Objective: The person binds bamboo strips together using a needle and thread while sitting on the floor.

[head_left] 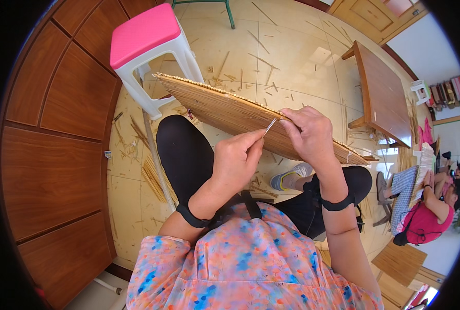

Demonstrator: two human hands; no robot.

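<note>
A stiff panel of straw-coloured stalks [214, 109] laid side by side stands tilted across my knees, its long upper edge showing a row of cut stalk ends. Pinched in my left hand [238, 161] is a thin silvery needle-like tool [270, 126], its tip close to that upper edge. My right hand [311, 133] grips the edge just right of the tip, thumb on the near face and fingers over the top. Whatever lies under those fingers is hidden. A bit of pale thread [350, 154] shows near the panel's right end.
A white stool with a pink seat [146, 33] stands at the far left, beside wooden cabinets [59, 170]. Stalk scraps litter the tiled floor [240, 49]. A wooden table [382, 93] is at the far right. Another person in a pink top [427, 219] sits at the right, handling stalks.
</note>
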